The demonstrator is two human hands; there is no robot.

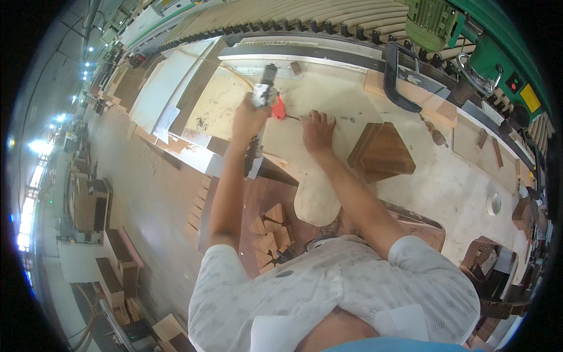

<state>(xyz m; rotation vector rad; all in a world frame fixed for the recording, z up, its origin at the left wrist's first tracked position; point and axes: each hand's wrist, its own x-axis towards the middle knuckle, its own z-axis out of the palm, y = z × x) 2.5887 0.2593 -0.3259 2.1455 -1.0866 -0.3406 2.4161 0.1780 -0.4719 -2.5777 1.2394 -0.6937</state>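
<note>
My left hand (251,120) is wrapped round a silver and black power tool (262,94) shaped like an air nail gun. Its dark lower part runs down beside my wrist, and a thin yellowish hose (237,76) lies close to it. Just right of the tool is a red piece (278,109) with a thin dark rod pointing toward my right hand. My right hand (318,132) rests fingers-down on the pale board (363,100), its thumb side at the rod's end; whether it touches the rod, I cannot tell. A brown wooden block (382,149) with angled sides stands right of that hand.
A black C-clamp (394,79) grips the far right edge by a wooden strip. Green machinery (437,23) stands beyond, before a roller conveyor (352,14). White panels (176,88) lean at the left. Stacked wooden pieces (272,234) sit below the bench, and a tape roll (494,203) lies right.
</note>
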